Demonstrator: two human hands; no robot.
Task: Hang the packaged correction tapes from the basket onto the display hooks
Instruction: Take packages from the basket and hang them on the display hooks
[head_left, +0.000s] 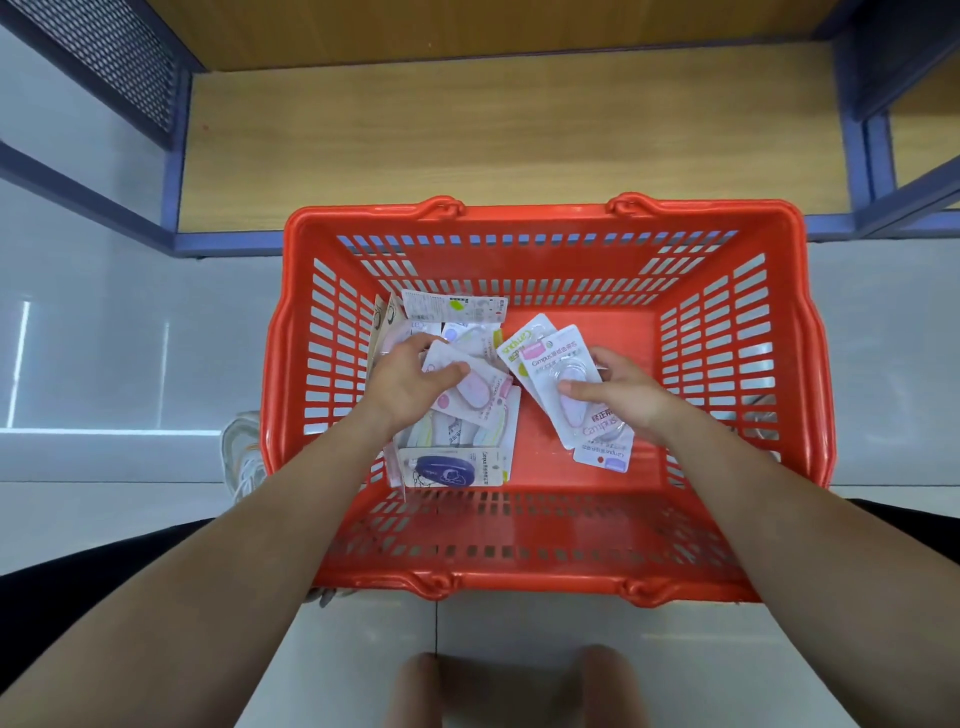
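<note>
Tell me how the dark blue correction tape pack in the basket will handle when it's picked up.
The dark blue pack looks like a flat card under a clear blister, so it is probably fairly stiff. Being thin, it is likely light. The glossy plastic may be slippery, and being flat it should slide rather than roll.

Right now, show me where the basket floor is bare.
Bare floor in the basket: the far right corner, beyond the right hand and its packs, and the middle strip between those packs and the pile. Crowded: the left side, where the left hand grips a pack.
</note>
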